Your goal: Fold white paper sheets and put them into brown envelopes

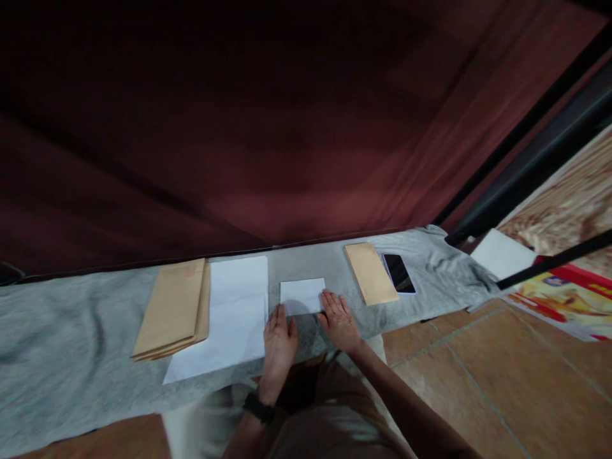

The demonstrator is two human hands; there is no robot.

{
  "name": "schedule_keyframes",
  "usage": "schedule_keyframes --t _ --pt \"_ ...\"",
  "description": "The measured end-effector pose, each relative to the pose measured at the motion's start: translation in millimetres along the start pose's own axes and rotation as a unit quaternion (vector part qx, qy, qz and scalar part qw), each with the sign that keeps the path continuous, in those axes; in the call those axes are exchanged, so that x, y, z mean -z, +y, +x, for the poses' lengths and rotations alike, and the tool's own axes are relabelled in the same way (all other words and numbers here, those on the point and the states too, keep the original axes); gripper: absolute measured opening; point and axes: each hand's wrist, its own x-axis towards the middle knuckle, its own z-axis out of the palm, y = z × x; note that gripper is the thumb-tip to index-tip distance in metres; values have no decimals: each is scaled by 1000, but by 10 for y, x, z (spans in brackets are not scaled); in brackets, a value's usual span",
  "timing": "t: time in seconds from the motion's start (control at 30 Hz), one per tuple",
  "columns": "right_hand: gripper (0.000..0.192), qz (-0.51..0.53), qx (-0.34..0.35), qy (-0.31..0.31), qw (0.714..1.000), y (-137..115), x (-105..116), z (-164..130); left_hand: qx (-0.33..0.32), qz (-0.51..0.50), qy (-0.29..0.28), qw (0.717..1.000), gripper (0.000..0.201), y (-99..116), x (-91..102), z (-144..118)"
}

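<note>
Brown envelopes (173,310), phone (398,273) beside folded paper (302,296).

Near edge of the folded white paper (302,296) under the fingers (329,303); phone (398,273) screen dark.

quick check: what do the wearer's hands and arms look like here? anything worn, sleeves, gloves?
Two bare hands, no gloves. The left hand has a black band, a watch or a strap, on the wrist. The right hand shows nothing on hand or wrist. Both forearms are uncovered as far as the frame shows; no sleeve in view. I can't make out any rings; the picture is too dim and small for that.
</note>
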Motion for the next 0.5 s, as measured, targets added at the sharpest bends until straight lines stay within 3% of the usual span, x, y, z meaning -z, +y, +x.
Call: schedule_keyframes --t 0.17,0.3,0.5 --pt "56 -1 4 10 1000 -17 -5 4 112 -96 -38 988 48 -17 84 325" --pt "57 -3 0 11 1000 -2 -19 -2 210 -219 -51 951 49 -17 136 456" --pt "61 17 8 0 1000 -71 35 37 247 -298 -64 920 54 64 197 468"
